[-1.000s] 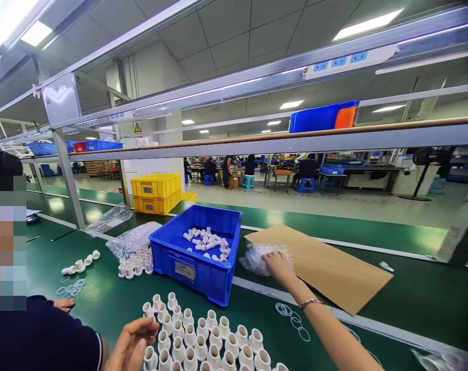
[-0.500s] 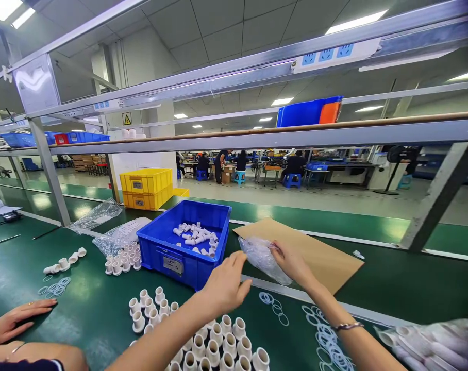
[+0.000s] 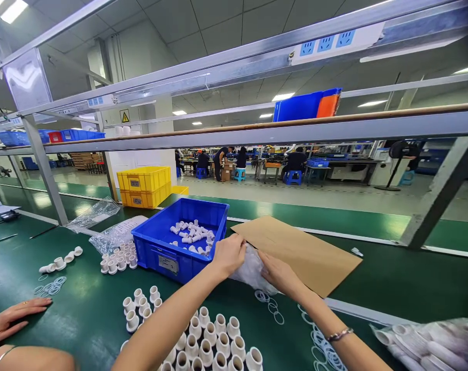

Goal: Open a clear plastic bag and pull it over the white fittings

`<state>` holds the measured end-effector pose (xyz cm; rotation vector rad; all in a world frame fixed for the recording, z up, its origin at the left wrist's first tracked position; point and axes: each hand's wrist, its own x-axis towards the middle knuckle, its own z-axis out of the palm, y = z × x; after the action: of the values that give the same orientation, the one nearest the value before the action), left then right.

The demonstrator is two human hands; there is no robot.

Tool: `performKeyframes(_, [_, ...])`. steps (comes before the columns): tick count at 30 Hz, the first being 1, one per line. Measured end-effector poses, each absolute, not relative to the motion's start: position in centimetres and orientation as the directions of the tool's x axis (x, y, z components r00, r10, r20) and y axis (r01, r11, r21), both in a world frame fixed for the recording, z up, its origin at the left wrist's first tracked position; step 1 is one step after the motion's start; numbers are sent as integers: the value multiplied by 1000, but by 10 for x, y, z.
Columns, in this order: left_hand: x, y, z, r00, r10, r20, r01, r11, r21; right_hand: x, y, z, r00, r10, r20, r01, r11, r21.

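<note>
Green bench: my left hand point(image 3: 229, 254) & right hand point(image 3: 277, 272) both pinch plastic bag point(image 3: 251, 271); thin film could tear, spilling contents.

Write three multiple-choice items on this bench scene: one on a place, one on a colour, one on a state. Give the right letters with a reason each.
1. Where does the clear plastic bag lie?
A. inside the yellow crates
B. at the near edge of the cardboard sheet, right of the blue bin
C. on the upper shelf

2. What colour is the bin holding loose white fittings?
A. blue
B. red
C. grey

3. What are the two hands doing?
A. resting flat, apart
B. both on the bag
C. lifting the bin

Answers: 1 B, the bag sits against the cardboard beside the bin. 2 A, its walls are blue. 3 B, left hand and right hand both grip the bag.
</note>
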<state>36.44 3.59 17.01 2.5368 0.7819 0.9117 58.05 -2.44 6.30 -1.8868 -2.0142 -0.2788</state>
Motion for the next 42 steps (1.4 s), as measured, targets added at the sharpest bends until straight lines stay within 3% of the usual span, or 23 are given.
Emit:
performKeyframes(4, [349,26,206,450,683,575,182,-701,690,594,-13,52,114,908,402,992,-80,-101])
performKeyframes(8, [321,22,232,375,760,530,-42,-557,829,594,-14,53,109,909,403,988,-54,-145])
performKeyframes(13, [278,8,224,372,840,395,-192,-347,918,559,-43,94,48,907,419,938,104,-330])
performKeyframes(18, [252,-20,202,407,863,299,-279,-194,940,485,-111,165,-31,790,613,726,439,-529])
performKeyframes(20, [244,-35,194,437,861,262,-289,-141,947,454,-136,180,-26,715,698,752,474,-458])
performKeyframes(23, [225,-59,185,500,838,219,-220,-122,968,421,-160,186,-129,582,803,813,526,-251])
performKeyframes(28, [179,-81,166,508,846,163,-51,-160,986,399,-177,178,-292,417,861,858,512,43])
performKeyframes(38, [150,-84,156,387,908,158,-87,-135,987,386,-181,175,-426,394,814,838,511,191])
performKeyframes(42, [155,-83,156,349,919,184,-115,-153,982,391,-188,177,-372,408,834,848,514,127])
